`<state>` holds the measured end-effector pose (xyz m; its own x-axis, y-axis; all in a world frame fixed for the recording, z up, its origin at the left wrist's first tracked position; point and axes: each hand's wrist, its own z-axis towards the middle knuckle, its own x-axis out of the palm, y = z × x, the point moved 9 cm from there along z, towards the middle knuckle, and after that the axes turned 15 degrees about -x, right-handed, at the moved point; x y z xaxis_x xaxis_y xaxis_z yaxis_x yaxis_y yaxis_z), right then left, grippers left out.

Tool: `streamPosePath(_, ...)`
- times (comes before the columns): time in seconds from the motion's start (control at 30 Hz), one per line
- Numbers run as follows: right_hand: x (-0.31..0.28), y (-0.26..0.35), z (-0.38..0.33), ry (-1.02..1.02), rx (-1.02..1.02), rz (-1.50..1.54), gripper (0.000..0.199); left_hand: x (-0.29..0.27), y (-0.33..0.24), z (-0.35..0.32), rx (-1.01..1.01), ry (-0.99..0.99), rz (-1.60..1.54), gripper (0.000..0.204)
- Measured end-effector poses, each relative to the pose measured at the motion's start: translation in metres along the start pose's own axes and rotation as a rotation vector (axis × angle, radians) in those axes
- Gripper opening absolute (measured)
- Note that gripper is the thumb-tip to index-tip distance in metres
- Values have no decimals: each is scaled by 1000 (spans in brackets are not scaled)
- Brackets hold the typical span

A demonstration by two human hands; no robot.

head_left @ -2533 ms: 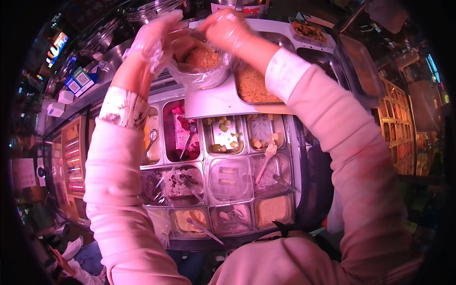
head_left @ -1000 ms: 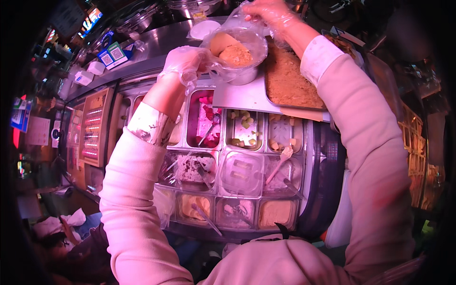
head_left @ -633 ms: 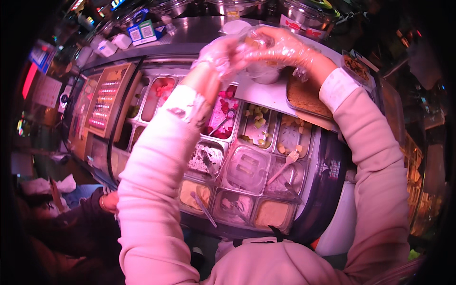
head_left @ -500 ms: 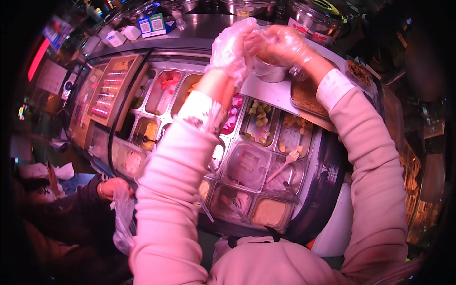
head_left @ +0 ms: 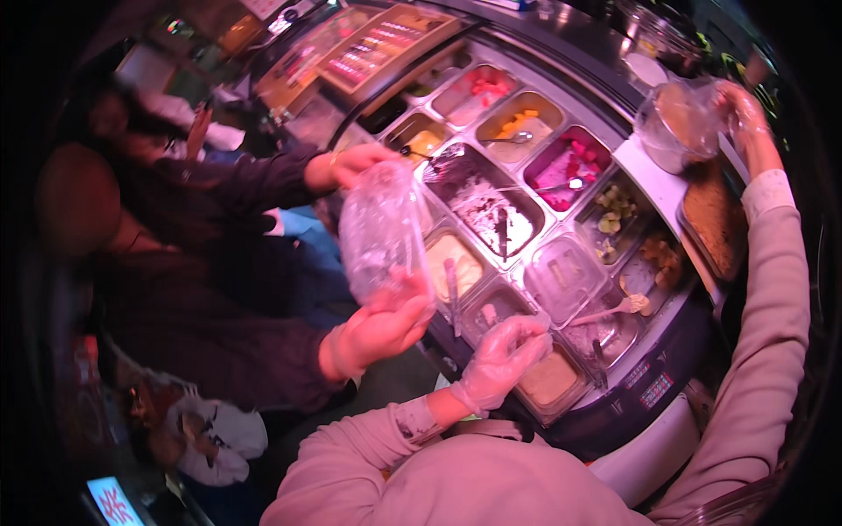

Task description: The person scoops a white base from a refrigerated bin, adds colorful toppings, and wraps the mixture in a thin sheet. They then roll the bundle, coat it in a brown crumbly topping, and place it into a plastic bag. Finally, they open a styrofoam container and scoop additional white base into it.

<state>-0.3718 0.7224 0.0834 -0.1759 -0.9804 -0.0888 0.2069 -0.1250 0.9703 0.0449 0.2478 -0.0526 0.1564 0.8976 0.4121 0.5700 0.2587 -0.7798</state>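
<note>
My left hand (head_left: 507, 361), in a clear glove, hovers over the near food pans with fingers curled together; what they hold, if anything, I cannot make out. At the far right, my gloved right hand (head_left: 744, 114) has its fingers closed on a crinkled clear plastic bag (head_left: 702, 105). The plastic overlaps a round metal pot (head_left: 671, 156), whose tan contents show through. Below my left hand is a pan of smooth beige paste (head_left: 549, 379). A pink spoon (head_left: 605, 309) with pale food on its tip lies across nearby pans.
Another person's two bare hands (head_left: 381, 337) spread a clear plastic bag (head_left: 381, 232) at left. Between us and the counter sit metal pans with red cubes (head_left: 579, 167), yellow pieces (head_left: 524, 123) and a dark-and-white filling (head_left: 491, 210). A brown-filled tray (head_left: 712, 219) lies right.
My hands have parted: the left came back toward me over the near pans, the right stayed by the metal pot. My view swung left. The other person now holds the bag up with both hands.
</note>
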Motion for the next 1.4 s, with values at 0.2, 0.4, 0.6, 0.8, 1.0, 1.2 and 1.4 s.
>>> streamPosePath(0.2, -23, 14, 12, -47, -258, -345, 34, -35, 15, -55, 63, -122, 196, 22)
streamPosePath(0.4, 60, 44, -43, 155, -214, -348, 66, -12, 2, -54, 152, -138, 326, 25)
streamPosePath(0.6, 73, 50, -62, 85, 108, 125, 48, 106, -108, 0, 734, 91, 669, 48)
streamPosePath(0.8, 16, 27, -42, 66, -38, 158, 31, 268, -234, 98, 1566, -10, 609, 36)
streamPosePath(1.0, -4, 37, -25, -67, -210, -158, 6, 281, -298, 308, 1091, 161, 1326, 24)
streamPosePath(1.2, -55, 54, -29, -200, -632, -854, 16, 232, -198, 304, 756, 858, 1841, 11)
streamPosePath(1.4, 123, 63, -69, 663, -515, -654, 12, 220, -226, 289, 605, 805, 1562, 26)
